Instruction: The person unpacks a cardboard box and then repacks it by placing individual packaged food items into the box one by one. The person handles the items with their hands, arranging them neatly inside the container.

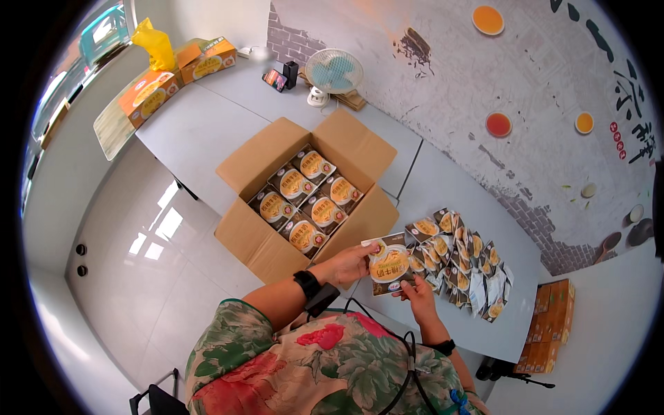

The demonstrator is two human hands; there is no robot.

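Observation:
Between my two hands is a flat brown-and-white sachet (389, 264) with a yellow bowl printed on its front. My left hand (354, 263) pinches its left edge, and my right hand (419, 298) grips its lower right corner. Just left of the hands stands an open cardboard carton (259, 248), its flaps folded outward. Inside it, upright rows of matching sachets (326, 211) are packed with their fronts facing up. To the right of my hands lies a loose heap of similar sachets (459, 259); a few show plain silver-white backs.
All this rests on a pale grey table (511, 337). Along the wall are a small fan (334, 72), a phone (275, 80) and a black box-shaped item (290, 74). Orange cartons (150, 98) and a yellow bag (154, 44) sit far left. Stacked orange boxes (547, 324) stand beyond the right end.

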